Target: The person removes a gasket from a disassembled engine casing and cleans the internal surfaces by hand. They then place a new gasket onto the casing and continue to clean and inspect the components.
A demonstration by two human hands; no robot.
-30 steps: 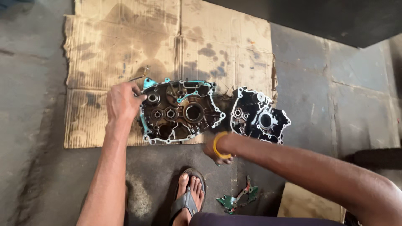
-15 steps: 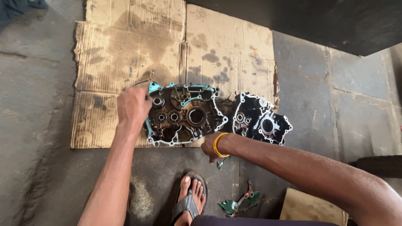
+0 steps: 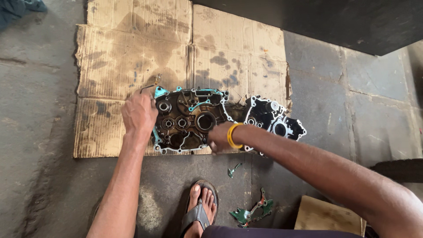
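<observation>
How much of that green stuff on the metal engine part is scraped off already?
Done: torn green gasket scraps lie on the concrete floor, so some has come off. In hand: the left hand and right hand both rest on the open metal engine case half on the stained cardboard sheet. Left: teal gasket strips cling to its rim; the black second case half lies untouched alongside.

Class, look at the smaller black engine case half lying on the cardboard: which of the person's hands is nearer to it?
Right. The right hand rests on the large greasy case half, just beside the smaller black engine case half. The left hand is at the large case's far edge.
</observation>
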